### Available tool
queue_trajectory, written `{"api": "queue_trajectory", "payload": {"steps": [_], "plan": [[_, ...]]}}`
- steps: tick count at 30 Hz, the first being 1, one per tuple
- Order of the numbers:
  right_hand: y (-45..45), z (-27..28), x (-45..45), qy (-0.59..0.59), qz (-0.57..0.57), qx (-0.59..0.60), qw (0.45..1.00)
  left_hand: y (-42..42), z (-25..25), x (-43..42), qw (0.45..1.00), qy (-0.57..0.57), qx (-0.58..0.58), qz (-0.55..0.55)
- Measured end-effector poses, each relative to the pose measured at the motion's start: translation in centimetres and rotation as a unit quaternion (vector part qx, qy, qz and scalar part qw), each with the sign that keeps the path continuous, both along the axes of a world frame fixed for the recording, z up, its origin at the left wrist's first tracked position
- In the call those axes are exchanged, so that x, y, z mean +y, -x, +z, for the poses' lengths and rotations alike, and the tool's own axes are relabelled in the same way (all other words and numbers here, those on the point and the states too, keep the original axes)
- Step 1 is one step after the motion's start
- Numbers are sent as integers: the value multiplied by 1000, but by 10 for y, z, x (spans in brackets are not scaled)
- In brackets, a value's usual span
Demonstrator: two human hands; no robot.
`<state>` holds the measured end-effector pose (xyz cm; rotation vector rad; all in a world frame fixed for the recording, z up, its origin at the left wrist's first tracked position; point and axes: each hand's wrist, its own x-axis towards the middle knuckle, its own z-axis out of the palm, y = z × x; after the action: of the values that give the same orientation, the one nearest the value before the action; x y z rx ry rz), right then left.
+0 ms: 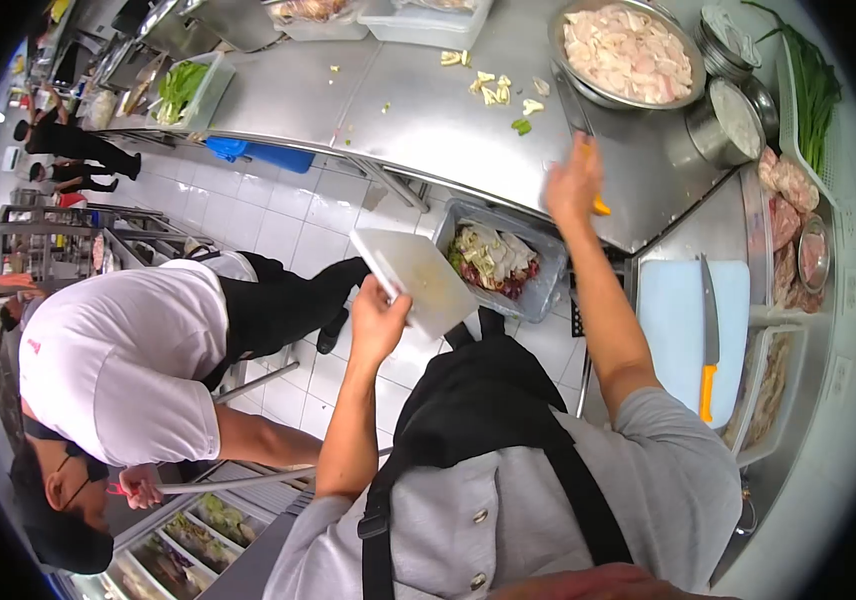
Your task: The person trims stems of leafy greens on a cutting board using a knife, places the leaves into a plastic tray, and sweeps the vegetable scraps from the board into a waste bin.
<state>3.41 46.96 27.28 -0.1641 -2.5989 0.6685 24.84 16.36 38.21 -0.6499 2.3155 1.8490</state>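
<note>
My left hand (382, 318) grips a white cutting board (410, 278) by its near edge, tilted in the air in front of the counter. My right hand (574, 182), slightly blurred, is closed on the yellow handle of a knife (572, 106) at the counter's edge. The blade points away from me, beside a large metal bowl (554, 50) of pale sliced meat (630, 52). Light green vegetable pieces (493, 92) lie scattered left of the blade. Below the counter edge, between my arms, a grey bin (546, 290) holds vegetable scraps (494, 258).
To my right, a second yellow-handled knife (710, 325) lies on a light blue board (670, 335). Raw meat (786, 235), a metal pot (728, 128) and green stalks (816, 95) stand beyond. A co-worker (123, 350) bends close on my left, holding a long handle.
</note>
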Motion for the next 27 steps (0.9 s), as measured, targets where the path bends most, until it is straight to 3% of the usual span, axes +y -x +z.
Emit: {"api": "queue_trajectory", "payload": {"steps": [4, 7, 9, 14, 19, 22, 27], "plan": [[7, 42, 45, -5, -70, -217, 974, -21, 77, -14, 999, -16, 0, 41], [30, 29, 47, -2, 131, -43, 990, -33, 100, -28, 994, -47, 66, 69], [70, 39, 16, 8, 208, 7, 978, -34, 123, -27, 993, -45, 67, 87], [176, 8, -26, -22, 207, -25, 978, -33, 140, -21, 988, -25, 86, 124], [214, -12, -52, -68, 368, 8, 927, -38, 128, -24, 983, -12, 80, 167], [220, -20, -61, -34, 440, -6, 897, -40, 114, -34, 982, -3, 85, 170], [143, -15, -53, -11, 472, -26, 881, -38, 108, -39, 986, 1, 57, 158]]}}
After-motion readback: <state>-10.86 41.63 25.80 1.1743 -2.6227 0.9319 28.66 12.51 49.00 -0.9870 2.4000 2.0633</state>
